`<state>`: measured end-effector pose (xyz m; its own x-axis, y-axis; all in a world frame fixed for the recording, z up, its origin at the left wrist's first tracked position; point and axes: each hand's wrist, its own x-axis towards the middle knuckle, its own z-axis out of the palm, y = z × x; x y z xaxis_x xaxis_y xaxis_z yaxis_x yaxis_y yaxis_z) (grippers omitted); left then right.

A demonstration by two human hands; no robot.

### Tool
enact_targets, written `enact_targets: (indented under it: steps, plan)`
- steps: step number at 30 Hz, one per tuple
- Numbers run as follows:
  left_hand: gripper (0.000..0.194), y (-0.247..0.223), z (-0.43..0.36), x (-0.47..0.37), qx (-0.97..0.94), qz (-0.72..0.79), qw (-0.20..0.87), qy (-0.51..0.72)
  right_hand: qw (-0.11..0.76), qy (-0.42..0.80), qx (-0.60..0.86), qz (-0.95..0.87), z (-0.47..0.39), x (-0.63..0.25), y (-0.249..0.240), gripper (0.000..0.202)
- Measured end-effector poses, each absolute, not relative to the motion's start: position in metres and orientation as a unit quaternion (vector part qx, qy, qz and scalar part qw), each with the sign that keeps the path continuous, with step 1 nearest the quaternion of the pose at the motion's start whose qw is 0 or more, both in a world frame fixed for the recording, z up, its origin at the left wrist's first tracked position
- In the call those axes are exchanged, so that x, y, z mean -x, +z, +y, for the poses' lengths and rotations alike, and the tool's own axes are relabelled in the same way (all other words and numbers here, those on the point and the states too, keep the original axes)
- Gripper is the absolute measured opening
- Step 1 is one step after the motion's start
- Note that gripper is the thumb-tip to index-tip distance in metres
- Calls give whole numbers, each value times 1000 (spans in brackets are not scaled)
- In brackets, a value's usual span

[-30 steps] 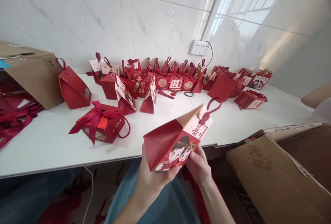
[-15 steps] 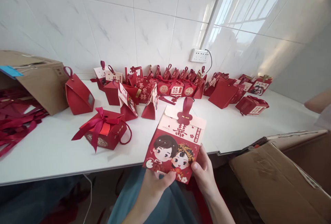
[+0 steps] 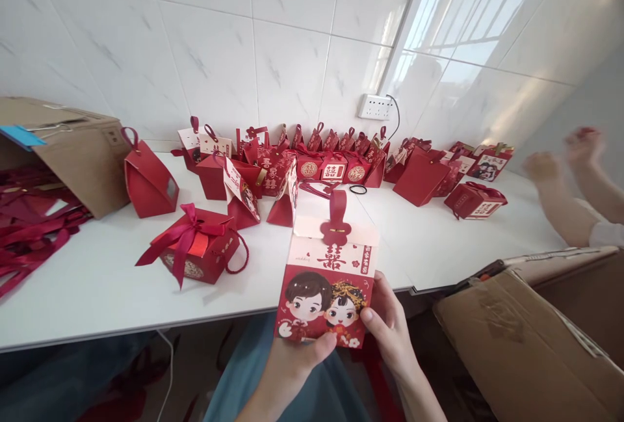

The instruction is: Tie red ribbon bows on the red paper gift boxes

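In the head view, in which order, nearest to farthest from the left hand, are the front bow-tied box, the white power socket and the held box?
1. Held box: gripped by the left hand.
2. Front bow-tied box: left, on the near side.
3. White power socket: right, far back.

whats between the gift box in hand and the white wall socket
In the head view, a black ring on the table and red boxes behind it lie between the held gift box and the socket.
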<state>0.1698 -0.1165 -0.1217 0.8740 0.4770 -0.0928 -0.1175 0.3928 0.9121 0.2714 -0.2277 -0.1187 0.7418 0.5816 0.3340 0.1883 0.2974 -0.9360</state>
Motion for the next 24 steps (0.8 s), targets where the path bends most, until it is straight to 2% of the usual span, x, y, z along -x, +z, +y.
enact_targets:
  steps: [3,4,7,10,12,16,19,22,23,24]
  plan:
    - [52,-122,-121,-166,-515,187,817,181,725,43,599,-337,-230,-278,-110,50]
    - [53,-123,-122,-165,-517,193,815,178,731,-11,598,-328,-230,-281,-104,45]
    - [52,-126,-126,-162,-525,215,806,168,720,-189,602,-290,-233,-283,-81,12]
    - [58,-127,-128,-162,-522,226,806,165,643,-288,650,-285,-234,-276,-57,17]
    - [62,-126,-129,-163,-517,223,808,174,607,-297,675,-296,-231,-269,-48,18]
    - [62,-124,-133,-163,-513,201,814,185,600,-238,693,-321,-223,-262,-46,18]
    - [61,-125,-134,-163,-503,197,822,180,567,-222,715,-343,-218,-264,-49,9]
    - [60,-126,-133,-162,-506,210,816,187,578,-223,706,-342,-218,-265,-51,66]
    - [60,-126,-132,-161,-510,213,812,187,591,-228,698,-335,-219,-265,-51,71]
    - [60,-126,-132,-161,-512,216,810,187,600,-240,690,-328,-219,-265,-52,61]
